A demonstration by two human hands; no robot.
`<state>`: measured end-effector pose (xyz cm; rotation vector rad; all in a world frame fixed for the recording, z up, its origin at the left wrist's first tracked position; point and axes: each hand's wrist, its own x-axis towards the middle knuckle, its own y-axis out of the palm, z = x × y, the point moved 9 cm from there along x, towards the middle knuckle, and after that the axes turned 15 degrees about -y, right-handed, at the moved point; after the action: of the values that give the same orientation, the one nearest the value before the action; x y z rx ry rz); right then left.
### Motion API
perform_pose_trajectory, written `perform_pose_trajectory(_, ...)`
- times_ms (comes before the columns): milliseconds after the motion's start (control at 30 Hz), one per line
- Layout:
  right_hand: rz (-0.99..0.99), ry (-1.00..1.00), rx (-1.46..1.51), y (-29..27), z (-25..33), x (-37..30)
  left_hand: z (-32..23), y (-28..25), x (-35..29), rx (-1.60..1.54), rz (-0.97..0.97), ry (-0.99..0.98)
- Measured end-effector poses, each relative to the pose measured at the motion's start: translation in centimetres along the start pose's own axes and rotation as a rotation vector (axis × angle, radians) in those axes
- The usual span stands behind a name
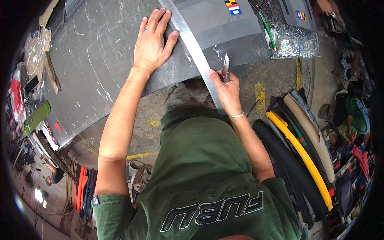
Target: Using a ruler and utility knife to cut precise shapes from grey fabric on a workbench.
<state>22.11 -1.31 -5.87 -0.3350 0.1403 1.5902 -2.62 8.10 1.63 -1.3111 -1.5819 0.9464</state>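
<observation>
Your left hand [152, 42] lies flat on the grey sheet [100, 68], fingers spread, with the thumb tip touching the left edge of the metal ruler [192, 44]. The palm presses on the sheet just left of the ruler.

Your right hand [227, 90] is closed around the knife [225, 66], thumb and fingers pinching its handle. The blade points away from you and its tip meets the sheet right beside the right edge of the ruler, near the sheet's front edge.

The ruler runs diagonally across the table [92, 116], from the far edge of the view down to your right hand, where its near end overhangs the table edge. It lies on top of the sheet.

To the right of the ruler a lighter grey panel [216, 24] lies on the sheet, with a small coloured label [233, 7] at its far end. A green pen [267, 28] lies just right of that panel, next to a shiny bag [296, 38].

At the left end of the table a green cylinder [37, 118] rests near the edge. On the floor to your right, rolls [300, 156] of black, yellow and beige material lie side by side
</observation>
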Motion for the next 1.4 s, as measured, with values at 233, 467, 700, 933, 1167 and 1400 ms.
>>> perform_pose_trajectory(233,0.004,-0.004,-0.028,-0.1,-0.06,-0.17,-0.52,-0.18,-0.2,-0.032,0.009,-0.032)
perform_pose_trajectory(467,-0.021,-0.046,-0.017,-0.13,0.26,-0.02,-0.43,-0.36,-0.13,-0.048,0.01,-0.025)
perform_pose_trajectory(700,-0.023,-0.063,-0.013,-0.05,0.19,0.0,-0.51,-0.44,-0.08,-0.052,0.006,-0.028)
perform_pose_trajectory(933,-0.027,-0.068,-0.006,0.02,0.42,-0.02,-0.53,-0.46,-0.04,-0.041,0.008,-0.035)
perform_pose_trajectory(1167,-0.02,-0.066,-0.033,-0.12,0.21,-0.02,-0.61,-0.63,-0.02,-0.052,0.002,-0.04)
perform_pose_trajectory(1400,0.006,-0.032,-0.063,-0.07,0.0,-0.11,-0.62,-0.56,-0.08,-0.054,-0.006,-0.037)
